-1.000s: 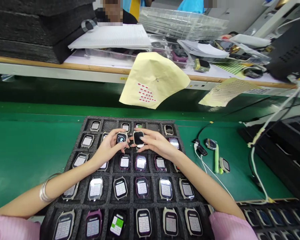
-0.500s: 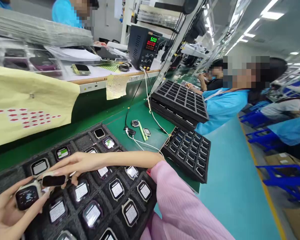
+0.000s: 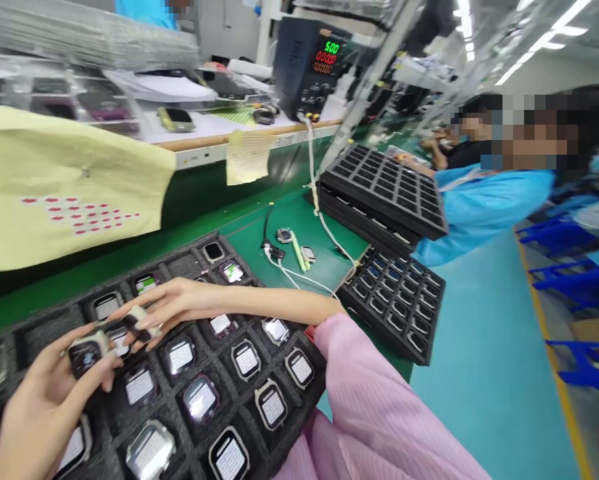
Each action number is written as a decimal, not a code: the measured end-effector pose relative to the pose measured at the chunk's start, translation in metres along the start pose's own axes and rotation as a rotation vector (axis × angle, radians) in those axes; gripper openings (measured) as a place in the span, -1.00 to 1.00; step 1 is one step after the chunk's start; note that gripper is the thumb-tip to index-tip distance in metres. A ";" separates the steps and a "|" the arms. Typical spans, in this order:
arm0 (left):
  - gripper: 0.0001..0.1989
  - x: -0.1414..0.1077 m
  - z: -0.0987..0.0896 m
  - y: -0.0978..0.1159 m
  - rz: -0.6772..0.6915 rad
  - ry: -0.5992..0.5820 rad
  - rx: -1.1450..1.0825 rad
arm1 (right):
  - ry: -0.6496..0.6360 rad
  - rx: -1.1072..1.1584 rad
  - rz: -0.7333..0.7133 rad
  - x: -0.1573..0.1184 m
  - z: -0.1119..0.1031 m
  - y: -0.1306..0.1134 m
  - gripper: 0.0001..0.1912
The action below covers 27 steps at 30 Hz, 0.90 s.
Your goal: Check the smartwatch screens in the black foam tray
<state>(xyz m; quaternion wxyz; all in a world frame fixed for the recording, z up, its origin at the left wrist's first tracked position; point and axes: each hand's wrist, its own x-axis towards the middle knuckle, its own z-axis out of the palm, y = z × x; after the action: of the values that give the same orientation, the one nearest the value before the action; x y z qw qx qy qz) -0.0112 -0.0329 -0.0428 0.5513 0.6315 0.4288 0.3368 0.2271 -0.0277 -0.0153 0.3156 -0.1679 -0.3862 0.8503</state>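
My left hand [image 3: 46, 393] is closed round a smartwatch case [image 3: 85, 355] with a pale frame, its lit dial facing up. Just to the right, my right hand [image 3: 179, 305] pinches a second pale watch case [image 3: 140, 324], tilted and smeared by motion. The two cases are apart, held above a black foam tray [image 3: 54, 328]. Several watches lie in the tray's compartments, most with a white text screen, like the purple-framed watch [image 3: 200, 399]. One watch at the back has a dark screen [image 3: 212, 251].
On the green bench lie a small watch [image 3: 284, 235], a light green stick [image 3: 299, 252] and cables. Black trays [image 3: 379, 193] are stacked beyond, with another filled tray [image 3: 394, 293] before them. A power supply [image 3: 309, 70] stands on the shelf. A co-worker's blue sleeve [image 3: 494, 200] is at right.
The view has swung slightly left, so most things appear further right. My right hand has drawn its watch case away from the left one and turned it.
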 end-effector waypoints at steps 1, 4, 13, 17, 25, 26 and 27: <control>-0.55 0.000 0.003 0.003 -0.034 0.059 -0.032 | 0.024 -0.012 0.002 -0.001 0.001 0.000 -0.47; -0.53 0.002 0.012 0.016 -0.045 0.081 -0.100 | 0.128 -0.040 0.000 -0.002 0.002 -0.001 -0.44; -0.65 0.013 0.009 0.021 0.000 0.074 -0.092 | 0.195 -0.105 -0.020 0.008 -0.005 -0.009 -0.58; -0.67 0.010 0.008 0.020 0.050 0.079 -0.044 | 0.226 -0.125 -0.025 0.007 -0.001 -0.005 -0.57; -0.72 0.013 0.002 0.018 0.042 0.063 0.048 | 0.297 -0.154 0.003 0.009 0.004 -0.008 -0.52; -0.71 0.010 0.001 0.018 0.004 0.054 0.039 | 0.296 -0.143 0.018 0.008 0.007 -0.007 -0.48; -0.69 0.006 0.001 0.018 -0.040 0.049 0.030 | 0.301 -0.127 0.021 0.008 0.009 -0.006 -0.45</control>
<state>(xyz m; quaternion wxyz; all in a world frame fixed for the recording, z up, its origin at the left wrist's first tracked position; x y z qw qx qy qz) -0.0053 -0.0281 -0.0258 0.5379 0.6224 0.4596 0.3347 0.2190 -0.0247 -0.0055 0.3500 -0.3171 -0.3856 0.7927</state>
